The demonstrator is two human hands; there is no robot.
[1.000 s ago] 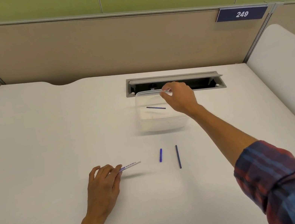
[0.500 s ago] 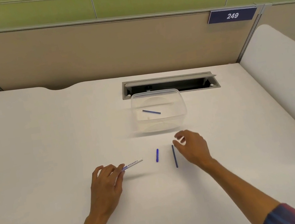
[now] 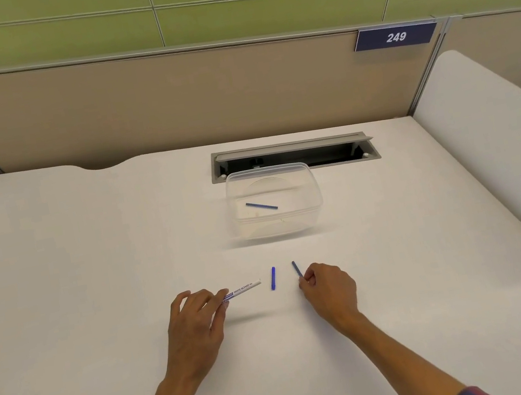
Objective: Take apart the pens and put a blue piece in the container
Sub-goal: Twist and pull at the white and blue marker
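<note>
**On desk: both hands pinching pen parts**

Near the desk's front, right hand (image 3: 329,289) pinches thin blue rod (image 3: 297,269); left hand (image 3: 197,323) grips white marker barrel (image 3: 245,288). Short blue piece (image 3: 273,278) lies between them. Another blue rod (image 3: 261,206) sits inside clear container (image 3: 316,194) beyond.

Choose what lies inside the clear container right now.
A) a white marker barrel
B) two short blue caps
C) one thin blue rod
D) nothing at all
C: a single thin blue rod lies on the floor of the clear container, while the white marker barrel is held in the left hand.
</note>
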